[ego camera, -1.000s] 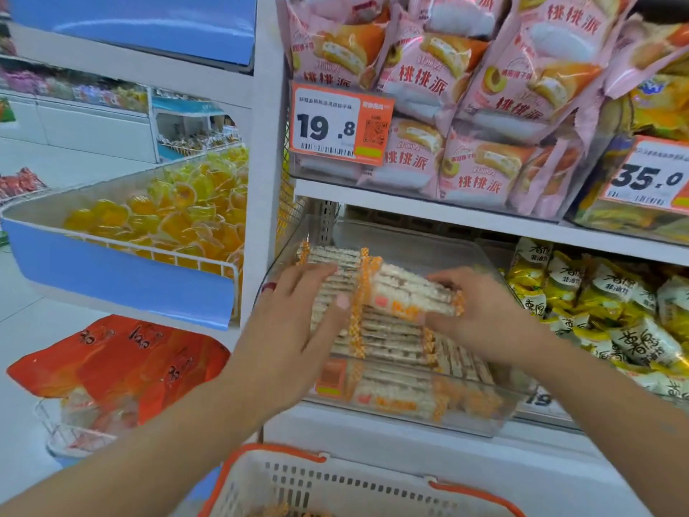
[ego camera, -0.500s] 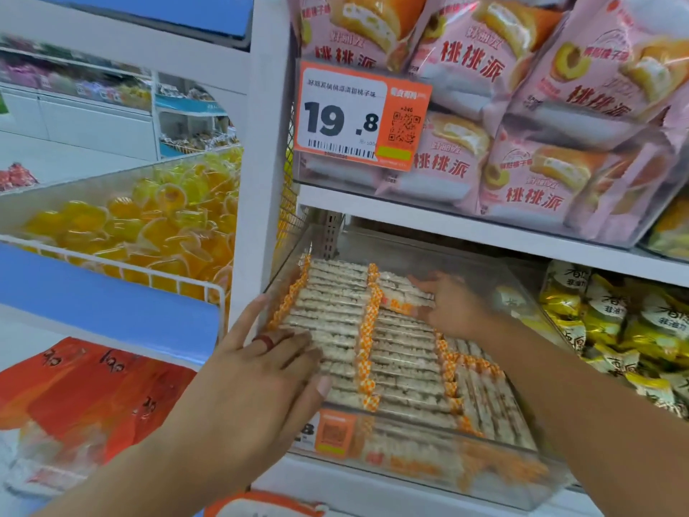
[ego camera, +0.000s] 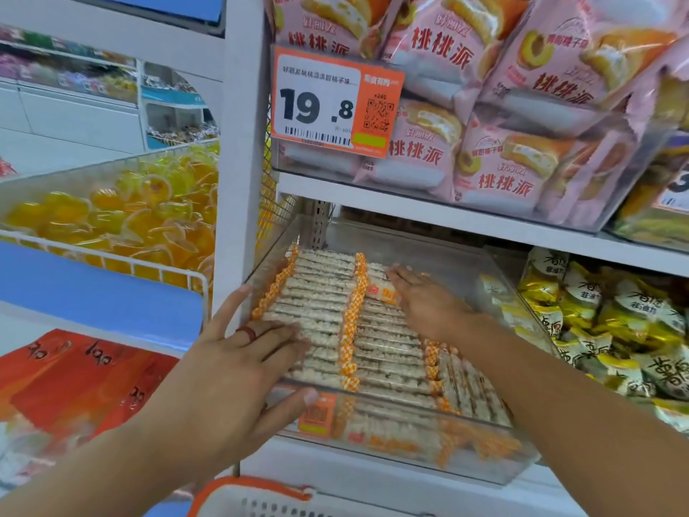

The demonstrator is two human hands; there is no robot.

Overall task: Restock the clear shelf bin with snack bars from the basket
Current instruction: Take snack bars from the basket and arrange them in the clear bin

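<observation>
The clear shelf bin (ego camera: 481,462) sits on the lower shelf, filled with rows of pale snack bars (ego camera: 320,292) in wrappers with orange checked ends. My left hand (ego camera: 238,371), wearing a red ring, lies flat with spread fingers on the front left bars, thumb over the bin's front wall. My right hand (ego camera: 425,300) rests palm down on the bars in the middle row, further back, fingers apart. The white basket (ego camera: 261,498) with an orange rim peeks in at the bottom edge; its contents are hidden.
Pink cake packs (ego camera: 484,106) and an orange 19.8 price tag (ego camera: 332,102) fill the shelf above. Yellow snack bags (ego camera: 615,322) lie right of the bin. A wire tray of yellow jelly cups (ego camera: 123,214) stands left, red bags (ego camera: 74,375) below it.
Both hands have lowered the bunch of bars they held into the bin and now lie flat on the rows. The view has moved closer and slightly up.
</observation>
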